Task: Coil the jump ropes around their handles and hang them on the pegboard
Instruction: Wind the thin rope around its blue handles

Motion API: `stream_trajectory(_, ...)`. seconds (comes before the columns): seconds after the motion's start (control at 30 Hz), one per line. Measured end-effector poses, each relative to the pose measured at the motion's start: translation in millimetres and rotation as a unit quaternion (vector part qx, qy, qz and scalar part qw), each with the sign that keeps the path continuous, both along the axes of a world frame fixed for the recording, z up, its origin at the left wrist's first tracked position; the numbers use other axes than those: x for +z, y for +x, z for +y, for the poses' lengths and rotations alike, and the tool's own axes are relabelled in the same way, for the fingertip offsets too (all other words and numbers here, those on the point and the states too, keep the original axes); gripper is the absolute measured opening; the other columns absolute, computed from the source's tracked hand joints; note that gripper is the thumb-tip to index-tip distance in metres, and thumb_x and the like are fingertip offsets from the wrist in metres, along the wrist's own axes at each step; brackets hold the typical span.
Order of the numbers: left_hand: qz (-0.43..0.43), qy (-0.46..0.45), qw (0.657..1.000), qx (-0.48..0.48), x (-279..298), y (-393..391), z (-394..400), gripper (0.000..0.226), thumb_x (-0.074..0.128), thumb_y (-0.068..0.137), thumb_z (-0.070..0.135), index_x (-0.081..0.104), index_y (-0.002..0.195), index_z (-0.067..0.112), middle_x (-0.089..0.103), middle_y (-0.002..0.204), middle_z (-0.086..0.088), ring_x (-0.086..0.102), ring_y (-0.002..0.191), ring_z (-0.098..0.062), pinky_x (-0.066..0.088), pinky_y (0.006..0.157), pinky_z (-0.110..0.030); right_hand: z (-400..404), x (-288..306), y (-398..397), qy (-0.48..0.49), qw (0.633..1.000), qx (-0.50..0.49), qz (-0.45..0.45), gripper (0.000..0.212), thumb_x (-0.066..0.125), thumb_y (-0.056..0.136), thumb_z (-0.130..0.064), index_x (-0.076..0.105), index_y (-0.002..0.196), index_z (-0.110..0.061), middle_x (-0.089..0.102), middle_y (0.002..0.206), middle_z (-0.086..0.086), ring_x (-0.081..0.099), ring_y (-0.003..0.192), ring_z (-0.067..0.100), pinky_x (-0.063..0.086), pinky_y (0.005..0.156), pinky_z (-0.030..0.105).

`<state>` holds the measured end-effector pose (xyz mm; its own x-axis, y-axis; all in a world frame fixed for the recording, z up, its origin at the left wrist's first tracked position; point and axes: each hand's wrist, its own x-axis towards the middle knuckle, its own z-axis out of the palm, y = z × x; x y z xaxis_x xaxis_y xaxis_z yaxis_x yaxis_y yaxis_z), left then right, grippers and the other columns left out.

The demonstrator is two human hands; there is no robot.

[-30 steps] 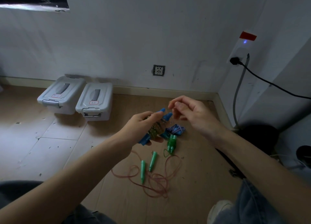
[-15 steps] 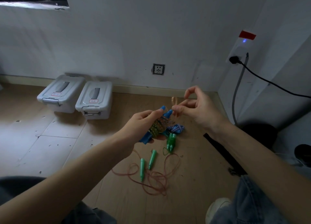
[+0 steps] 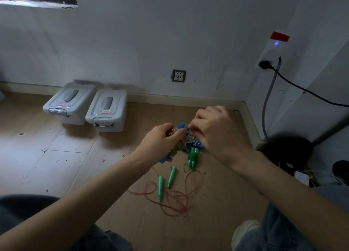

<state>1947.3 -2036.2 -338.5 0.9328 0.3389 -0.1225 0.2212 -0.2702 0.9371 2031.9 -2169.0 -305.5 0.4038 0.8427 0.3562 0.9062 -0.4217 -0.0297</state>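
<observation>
Two grey storage boxes sit at centre left. Four green handles lie on the floor — two loose, two bundled. At frame centre, the left hand grips the blue-handled rope bundle; the right hand pinches at its top.

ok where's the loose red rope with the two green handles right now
In the head view the red rope lies uncoiled on the wooden floor, low and centre, below both hands, with its two green handles side by side at its upper left.
</observation>
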Motion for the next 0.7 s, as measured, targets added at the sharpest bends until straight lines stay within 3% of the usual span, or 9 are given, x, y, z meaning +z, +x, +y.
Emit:
stream_trajectory(0.07,-0.007,0.032,0.999,-0.019,-1,-2,3,0.007,0.049,0.09,0.035,0.052,0.086,0.03,0.06,0.087,0.001,0.064,0.076,-0.017,0.055,0.054,-0.022,-1,0,0,0.01,0.998,0.017,0.058,0.016,0.06,0.088,-0.02,0.069,0.098,-0.012,0.06,0.09,0.0,0.047,0.085,0.013,0.029,0.08,0.022)
stream_trajectory(0.2,-0.013,0.036,0.998,-0.057,1,-5,8,0.004,0.051,0.088,0.032,0.054,0.087,0.031,0.063,0.085,-0.001,0.064,0.076,-0.015,0.056,0.059,-0.024,-4,2,2,0.079,0.952,0.018,0.294,0.01,0.069,0.08,-0.019,0.069,0.089,-0.018,0.059,0.079,-0.014,0.055,0.076,-0.001,0.043,0.068,0.007)
stream_trajectory(0.33,0.008,-0.01,0.996,-0.092,2,-5,6,0.007,0.052,0.088,0.033,0.057,0.091,0.03,0.063,0.088,-0.002,0.066,0.075,-0.013,0.054,0.056,-0.02,-4,-2,5,0.065,0.954,0.009,0.291,0.015,0.07,0.079,-0.021,0.058,0.077,-0.029,0.056,0.073,-0.019,0.055,0.071,-0.008,0.043,0.069,0.003)
stream_trajectory(0.43,0.005,-0.004,0.994,-0.107,4,-6,6,0.008,0.053,0.087,0.034,0.057,0.092,0.03,0.064,0.088,0.0,0.066,0.073,-0.011,0.055,0.057,-0.021,-6,-3,6,0.099,0.943,-0.013,0.316,0.015,0.071,0.079,-0.019,0.059,0.078,-0.029,0.06,0.075,-0.015,0.058,0.072,-0.003,0.047,0.065,0.009)
stream_trajectory(0.53,-0.015,0.085,0.987,-0.132,3,-7,5,0.013,0.06,0.082,0.034,0.056,0.092,0.027,0.063,0.085,0.0,0.065,0.068,-0.006,0.055,0.058,-0.02,-6,-6,5,0.108,0.926,-0.03,0.362,0.025,0.069,0.08,-0.015,0.055,0.097,-0.028,0.059,0.076,-0.009,0.057,0.07,0.0,0.046,0.06,0.01)
stream_trajectory(0.6,-0.022,0.101,0.984,-0.143,2,-8,5,0.01,0.061,0.081,0.032,0.053,0.087,0.033,0.063,0.082,0.002,0.065,0.065,-0.003,0.056,0.057,-0.02,-6,-9,3,0.043,0.935,-0.025,0.351,0.023,0.063,0.085,-0.02,0.056,0.106,-0.026,0.052,0.081,-0.011,0.05,0.071,0.0,0.041,0.057,0.01)
stream_trajectory(0.7,-0.023,0.055,0.987,-0.148,3,-10,7,0.007,0.06,0.08,0.035,0.056,0.085,0.035,0.065,0.082,0.002,0.066,0.069,-0.004,0.057,0.059,-0.022,-6,-11,3,0.037,0.937,-0.013,0.347,0.007,0.059,0.087,-0.025,0.064,0.087,-0.019,0.046,0.085,-0.011,0.045,0.072,0.002,0.035,0.057,0.011)
